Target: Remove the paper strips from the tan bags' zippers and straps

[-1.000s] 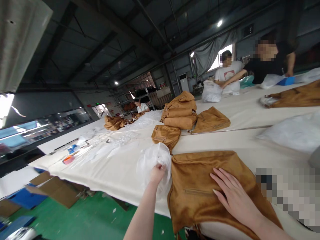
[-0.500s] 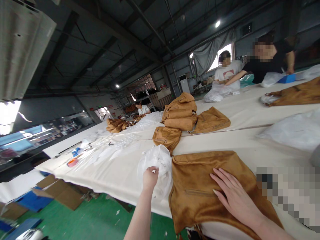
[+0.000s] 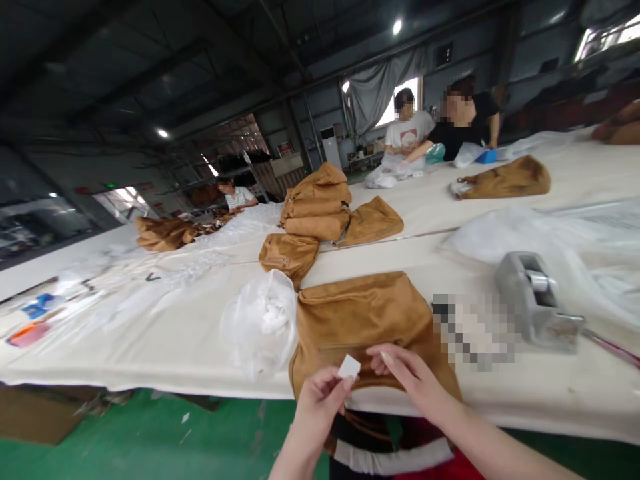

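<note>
Between the thumb and fingers of my left hand (image 3: pixel 320 399) is a small flat white square (image 3: pixel 349 366); whether it is paper or a sachet I cannot tell. My right hand (image 3: pixel 403 368) hovers just to its right, fingers partly bent and apart, with nothing visible in them. Beneath both hands a brown suede-like bag (image 3: pixel 357 310) lies flat at the table's near edge, a zip line across its front. Its handle (image 3: pixel 393 458), wrapped in pale material, hangs below the edge. A crumpled clear plastic bag (image 3: pixel 263 323) with white pieces inside touches its left side.
A grey tape dispenser (image 3: pixel 533 303) stands on the right, near clear plastic sheeting (image 3: pixel 565 243). More brown bags (image 3: pixel 320 203) are piled beyond on the pale-covered table (image 3: pixel 175 333). Two people (image 3: pixel 407 130) work across it at the far side; another person (image 3: pixel 237 197) sits further left.
My left hand has come out of the plastic bag with a small white square. My right hand has lifted from the brown bag and moved beside the left. The view has swung right.
</note>
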A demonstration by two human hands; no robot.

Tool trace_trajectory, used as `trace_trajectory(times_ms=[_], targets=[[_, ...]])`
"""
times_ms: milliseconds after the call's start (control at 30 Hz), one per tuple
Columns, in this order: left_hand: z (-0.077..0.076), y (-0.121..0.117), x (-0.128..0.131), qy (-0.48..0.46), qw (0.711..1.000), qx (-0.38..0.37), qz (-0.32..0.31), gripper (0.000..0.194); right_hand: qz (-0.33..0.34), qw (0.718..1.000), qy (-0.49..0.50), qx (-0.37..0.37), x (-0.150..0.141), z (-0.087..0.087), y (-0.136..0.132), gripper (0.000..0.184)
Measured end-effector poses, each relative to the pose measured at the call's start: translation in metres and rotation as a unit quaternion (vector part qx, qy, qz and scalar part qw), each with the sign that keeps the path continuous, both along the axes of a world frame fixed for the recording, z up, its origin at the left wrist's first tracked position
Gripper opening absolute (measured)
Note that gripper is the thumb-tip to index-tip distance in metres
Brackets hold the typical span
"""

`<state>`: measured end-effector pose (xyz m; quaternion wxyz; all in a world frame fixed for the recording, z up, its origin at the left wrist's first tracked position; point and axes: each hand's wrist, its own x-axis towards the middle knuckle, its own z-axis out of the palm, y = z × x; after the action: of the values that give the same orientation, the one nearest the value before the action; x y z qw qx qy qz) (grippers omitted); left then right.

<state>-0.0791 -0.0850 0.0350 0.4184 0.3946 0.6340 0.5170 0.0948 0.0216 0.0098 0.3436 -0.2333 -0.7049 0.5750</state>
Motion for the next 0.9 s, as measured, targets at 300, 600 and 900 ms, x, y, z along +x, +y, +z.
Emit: trace_trajectory(times_ms=[300,600,900], targets=[[-0.024,0.021,0.036,0.024,0.996,-0.017,-0.085,0.031,-0.010,0.996,-0.026,-0.080,0.014,-0.012,-0.008,0.020],[-0.029,0.057,0.041,0.156,0.988,0.009,-0.003,0.027,-0.191,0.918,-0.296,0.184,0.026,-0.012,0.028,0.018],[-0.066,0.090,0.015,0.096,0.985,-0.064,-0.128,0.021,-0.167,0.832,-0.454,0.272,0.005,-0.024,0.043,0.015]])
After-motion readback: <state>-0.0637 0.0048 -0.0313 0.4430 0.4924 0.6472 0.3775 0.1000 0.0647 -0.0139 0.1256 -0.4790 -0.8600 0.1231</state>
